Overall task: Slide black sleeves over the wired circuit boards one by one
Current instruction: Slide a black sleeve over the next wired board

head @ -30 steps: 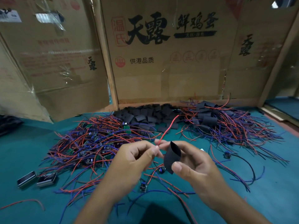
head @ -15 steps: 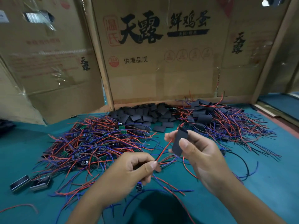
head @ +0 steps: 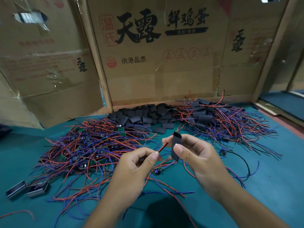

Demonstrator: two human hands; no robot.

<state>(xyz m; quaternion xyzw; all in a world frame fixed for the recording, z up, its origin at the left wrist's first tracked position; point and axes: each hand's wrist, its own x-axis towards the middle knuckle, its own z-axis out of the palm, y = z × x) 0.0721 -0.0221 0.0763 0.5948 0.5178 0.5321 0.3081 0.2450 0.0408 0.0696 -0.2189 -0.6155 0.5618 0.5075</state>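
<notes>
Step in hand: threading. Your right hand [head: 199,159] pinches one black sleeve [head: 176,146] upright between thumb and fingers, its open end facing up. Your left hand [head: 137,163] pinches the red wire [head: 162,147] of one wired board, its free end reaching toward the sleeve, close beside it but not yet inside, as far as I can tell (the board itself is hidden under your left hand or trailing below; I cannot tell which).

Next move, by my reading: line the wire tip up with a sleeve opening, feed it through, then draw the sleeve along until it covers the board. The sleeve looks flattened, so you may need to squeeze its edges to open it.

No real containers here. Stock lies loose on the green worktop [head: 271,178]: unsleeved boards [head: 92,145] in a tangle at left, spare sleeves [head: 144,117] heaped at the back against the cardboard wall [head: 164,71], sleeved units [head: 218,122] piled at right. Two small metal cases [head: 27,189] sit at the far left.
</notes>
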